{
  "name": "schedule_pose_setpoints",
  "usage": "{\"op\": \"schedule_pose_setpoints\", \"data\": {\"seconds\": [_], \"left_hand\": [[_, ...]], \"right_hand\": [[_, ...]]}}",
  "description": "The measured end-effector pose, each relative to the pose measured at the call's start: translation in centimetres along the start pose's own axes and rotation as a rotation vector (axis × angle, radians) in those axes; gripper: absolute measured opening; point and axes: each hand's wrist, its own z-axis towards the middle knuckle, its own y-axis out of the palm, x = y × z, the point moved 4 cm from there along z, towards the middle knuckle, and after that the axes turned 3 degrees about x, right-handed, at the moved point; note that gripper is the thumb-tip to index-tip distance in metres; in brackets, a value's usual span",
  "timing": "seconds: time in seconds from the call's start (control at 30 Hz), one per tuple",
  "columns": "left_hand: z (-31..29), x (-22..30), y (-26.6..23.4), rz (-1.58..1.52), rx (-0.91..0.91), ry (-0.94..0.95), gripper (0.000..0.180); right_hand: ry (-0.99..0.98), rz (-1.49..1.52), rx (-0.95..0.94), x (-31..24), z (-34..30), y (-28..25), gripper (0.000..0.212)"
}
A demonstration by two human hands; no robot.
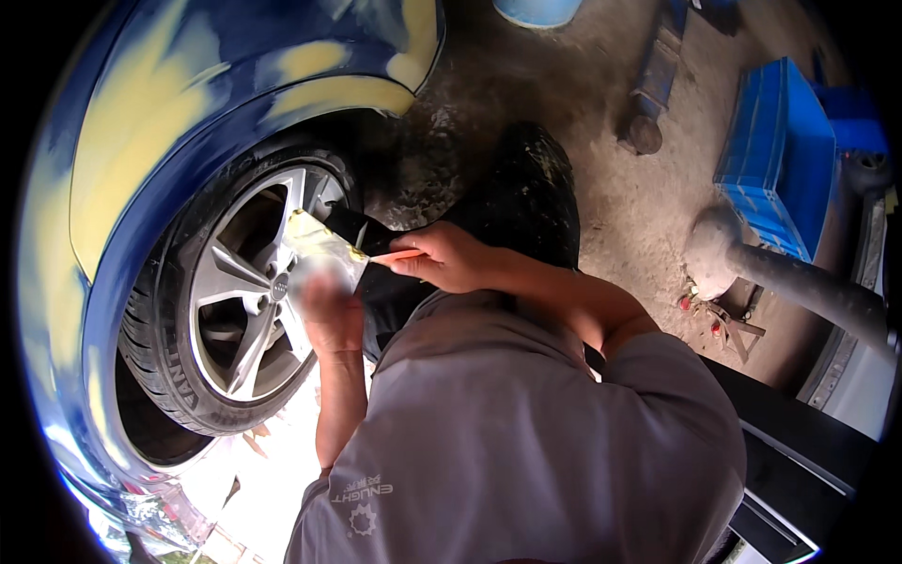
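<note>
My right hand pinches a thin orange spreader, its tip at the edge of a pale flat board. Yellowish smears mark the board's rim. Beneath the board, my left hand holds it up; a blur hides part of its fingers. Both hands are in front of the silver alloy wheel with its black tyre. Around the wheel curves a dark blue car body with broad patches of pale yellow filler.
On the floor at the right stands a blue plastic crate. A blue bucket is at the top, and a long metal bar lies between them. A thick grey post juts in at the right, near a small wooden stand.
</note>
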Motion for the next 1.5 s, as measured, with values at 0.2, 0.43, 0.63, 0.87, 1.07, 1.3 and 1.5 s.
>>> {"op": "schedule_pose_setpoints", "data": {"seconds": [0.2, 0.43, 0.63, 0.87, 1.07, 1.3, 1.5], "left_hand": [[0.0, 0.4, 0.3, 0.124, -0.121, 0.183, 0.017], [-3.4, -0.7, 7.1, 0.472, -0.026, 0.41, 0.01], [-5.1, -1.3, 9.4, 0.725, -0.019, 0.549, 0.007], [-6.0, -1.0, 10.9, 1.058, -0.165, 0.864, 0.014], [-5.6, 0.2, 9.8, 1.059, -0.128, 1.004, 0.015], [-4.2, 0.7, 4.8, 0.673, 0.049, 0.641, 0.011], [-4.5, 0.1, 3.4, 0.657, 0.045, 0.535, 0.014]], "right_hand": [[0.227, 0.274, 0.45, 3.5, -0.9, -6.8, 0.029], [0.01, -0.117, 0.441, -1.6, -2.3, -7.4, 0.029], [-0.508, -0.56, 0.496, -6.1, -2.5, -5.7, 0.036], [-0.533, -0.585, 0.482, -7.3, -1.2, -5.8, 0.033], [-0.398, -0.436, 0.291, -2.9, -0.6, -7.4, 0.027], [0.119, 0.785, 0.635, 8.8, 6.9, -13.9, 0.034], [0.055, 1.085, 0.586, 14.0, 11.7, -14.8, 0.039]]}}
